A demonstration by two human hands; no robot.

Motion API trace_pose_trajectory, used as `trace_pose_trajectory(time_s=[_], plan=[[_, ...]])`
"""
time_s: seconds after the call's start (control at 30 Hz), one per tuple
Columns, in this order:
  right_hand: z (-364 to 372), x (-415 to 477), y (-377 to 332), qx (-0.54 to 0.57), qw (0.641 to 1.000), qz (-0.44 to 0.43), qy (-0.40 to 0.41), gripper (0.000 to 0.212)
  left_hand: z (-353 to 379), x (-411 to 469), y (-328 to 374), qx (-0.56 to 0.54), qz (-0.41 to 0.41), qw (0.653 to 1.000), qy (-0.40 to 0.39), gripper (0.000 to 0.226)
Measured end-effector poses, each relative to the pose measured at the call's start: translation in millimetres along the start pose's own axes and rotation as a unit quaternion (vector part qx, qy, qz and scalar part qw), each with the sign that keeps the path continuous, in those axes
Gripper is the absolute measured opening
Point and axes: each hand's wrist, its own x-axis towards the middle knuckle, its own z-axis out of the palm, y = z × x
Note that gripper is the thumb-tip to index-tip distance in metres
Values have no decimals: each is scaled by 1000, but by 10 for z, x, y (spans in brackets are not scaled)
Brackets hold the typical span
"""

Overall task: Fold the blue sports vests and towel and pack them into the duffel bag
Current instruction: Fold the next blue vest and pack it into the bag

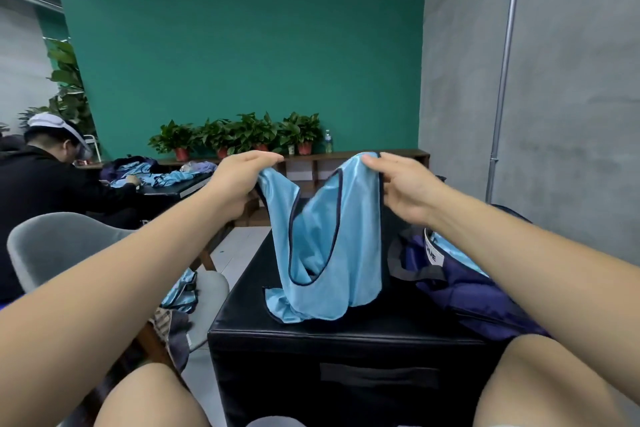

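Observation:
A light blue sports vest [329,246] with dark trim hangs in the air in front of me, its lower hem resting crumpled on a black box-shaped table [311,336]. My left hand [239,180] pinches one shoulder strap. My right hand [405,187] pinches the other strap. A navy duffel bag [471,291] lies open on the table to the right, with light blue fabric [460,253] showing inside it. More light blue vests [181,291] and a striped cloth [169,322] lie on a grey chair to the left.
The grey chair [59,246] stands to the left of the table. Another person [45,180] sits at a far table with blue vests. Potted plants [239,135] line a low shelf against the green wall. A grey wall with a metal pipe [502,80] stands at the right.

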Motion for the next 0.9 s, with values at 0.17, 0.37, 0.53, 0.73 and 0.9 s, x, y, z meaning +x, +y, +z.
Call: trace_pose_trajectory(time_s=[0.17,0.37,0.53,0.73,0.9], plan=[[-155,127,-450,-56,995,-43,64,11,-398,112,201,6,27,999,46,16],[-384,223,-966,-126,977,-97,139,28,-879,222,576,-10,77,992,100,18],[-485,234,-1337,-134,968,-145,155,23,-1205,303,875,-25,135,980,144,15],[-378,121,-1723,-110,963,-208,130,25,-1352,329,1280,-103,172,969,145,20],[-294,57,-1932,-83,959,-243,123,24,-1312,274,1482,-188,172,960,116,31]])
